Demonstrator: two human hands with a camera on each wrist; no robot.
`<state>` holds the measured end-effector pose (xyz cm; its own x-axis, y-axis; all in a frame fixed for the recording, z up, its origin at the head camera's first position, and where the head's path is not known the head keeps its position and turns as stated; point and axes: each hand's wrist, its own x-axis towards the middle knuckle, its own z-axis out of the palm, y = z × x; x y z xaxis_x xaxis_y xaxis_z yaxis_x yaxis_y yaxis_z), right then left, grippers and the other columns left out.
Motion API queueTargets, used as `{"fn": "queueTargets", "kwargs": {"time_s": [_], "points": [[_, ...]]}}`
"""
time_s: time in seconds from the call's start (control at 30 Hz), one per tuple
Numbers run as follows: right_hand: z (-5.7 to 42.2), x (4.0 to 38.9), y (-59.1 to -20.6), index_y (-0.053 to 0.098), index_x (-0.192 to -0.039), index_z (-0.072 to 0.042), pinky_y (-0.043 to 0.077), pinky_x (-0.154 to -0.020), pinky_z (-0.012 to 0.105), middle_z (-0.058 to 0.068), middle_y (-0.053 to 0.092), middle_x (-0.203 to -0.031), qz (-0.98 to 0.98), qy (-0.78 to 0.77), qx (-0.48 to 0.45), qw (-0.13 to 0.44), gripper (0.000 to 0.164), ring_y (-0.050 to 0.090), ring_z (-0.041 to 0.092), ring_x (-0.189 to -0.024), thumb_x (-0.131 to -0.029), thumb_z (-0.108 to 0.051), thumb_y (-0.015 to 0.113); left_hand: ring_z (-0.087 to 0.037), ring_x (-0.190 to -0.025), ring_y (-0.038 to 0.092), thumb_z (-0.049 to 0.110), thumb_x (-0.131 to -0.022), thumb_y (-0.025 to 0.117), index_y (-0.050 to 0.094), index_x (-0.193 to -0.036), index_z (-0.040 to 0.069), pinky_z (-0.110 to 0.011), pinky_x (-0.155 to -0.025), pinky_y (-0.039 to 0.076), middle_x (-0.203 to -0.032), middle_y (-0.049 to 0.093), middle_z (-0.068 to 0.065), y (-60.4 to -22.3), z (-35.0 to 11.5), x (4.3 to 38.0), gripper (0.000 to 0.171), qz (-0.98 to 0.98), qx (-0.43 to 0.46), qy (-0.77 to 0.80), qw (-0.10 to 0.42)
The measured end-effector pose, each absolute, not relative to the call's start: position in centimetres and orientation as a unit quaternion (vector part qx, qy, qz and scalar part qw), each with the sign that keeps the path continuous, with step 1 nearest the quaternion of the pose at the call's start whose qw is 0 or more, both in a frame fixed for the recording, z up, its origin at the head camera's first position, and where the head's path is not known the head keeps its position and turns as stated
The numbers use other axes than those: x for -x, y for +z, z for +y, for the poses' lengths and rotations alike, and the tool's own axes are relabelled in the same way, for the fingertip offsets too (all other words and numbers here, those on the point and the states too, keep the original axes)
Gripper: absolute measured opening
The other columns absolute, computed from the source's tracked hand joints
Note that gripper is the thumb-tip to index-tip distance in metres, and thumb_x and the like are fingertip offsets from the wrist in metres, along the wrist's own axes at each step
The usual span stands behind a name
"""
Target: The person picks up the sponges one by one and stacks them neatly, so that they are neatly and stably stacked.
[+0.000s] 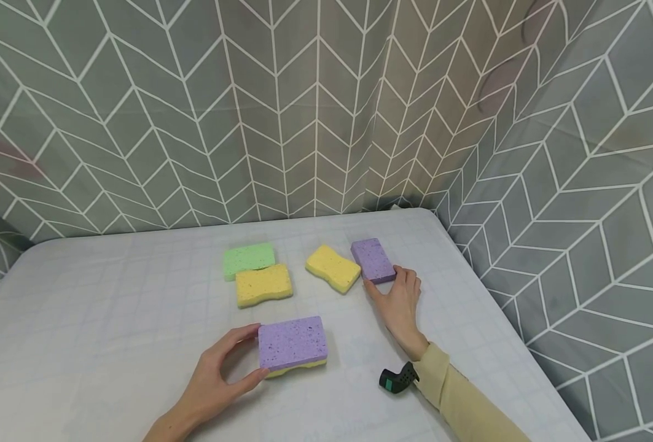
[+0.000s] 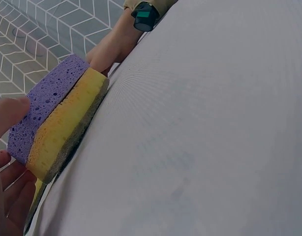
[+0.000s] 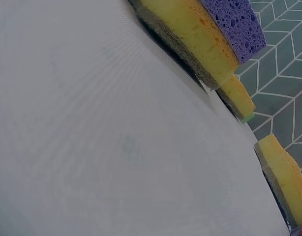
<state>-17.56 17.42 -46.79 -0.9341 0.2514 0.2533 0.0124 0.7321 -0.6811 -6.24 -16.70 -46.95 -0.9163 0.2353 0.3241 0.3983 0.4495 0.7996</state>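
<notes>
two bare hands work with sponges on a pale table (image 1: 110, 319).

the left hand (image 1: 215, 374) is parted in a wide c, thumb at the near corner and forefinger at the far corner of a purple top sponge (image 1: 293, 344), holding it by the end closest to the palm. that sponge sits squarely on a yellow lower sponge (image 2: 67, 127), whose dark underside meets the table.

the right hand (image 1: 402, 304) reaches farther forward, its thumb and fingers set a sponge's width apart on both sides of a far purple sponge (image 1: 373, 261), gripping its near end. whether that sponge is lifted at all, i cannot tell.

just left of the right fingertips lies a loose yellow sponge (image 1: 333, 269). beyond the left hand, another yellow sponge (image 1: 263, 286) lies right against a green sponge (image 1: 249, 253).

to do this well, the left hand would best keep light, even pressure so the two layers remain lined up; squeezing hard could skew the top one. the right hand seems best served by pinching both long sides evenly and raising the sponge straight up, since its left edge is very near the loose yellow one and a sideways drag could nudge that neighbour.
</notes>
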Motion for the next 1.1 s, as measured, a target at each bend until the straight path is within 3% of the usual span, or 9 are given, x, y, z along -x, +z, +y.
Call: {"fn": "queueTargets", "kwargs": {"time_s": [0.6, 1.1], "points": [[17.39, 17.37, -46.83, 0.044, -0.135, 0.014, 0.032, -0.101, 0.053, 0.027, 0.043, -0.121, -0.914, 0.354, 0.068, 0.184, 0.069, 0.037, 0.039, -0.115, -0.089, -0.028, 0.075, -0.014, -0.121, 0.061, 0.026, -0.080, 0.086, 0.056, -0.137, 0.028, -0.008, -0.105, 0.040, -0.133, 0.061, 0.011, -47.04, -16.75, 6.20, 0.065, -0.845, 0.188, -0.492, 0.086], [17.56, 17.35, -46.81, 0.043, -0.137, 0.011, 0.032, -0.104, 0.053, 0.027, 0.042, -0.127, -0.897, 0.390, 0.065, 0.195, 0.070, 0.036, 0.039, -0.119, -0.088, -0.026, 0.076, -0.015, -0.120, 0.061, 0.023, -0.080, 0.086, 0.056, -0.137, 0.026, -0.008, -0.105, 0.040, -0.133, 0.062, 0.008, -47.06, -16.79, 6.20, 0.065, -0.840, 0.200, -0.496, 0.097]]}}
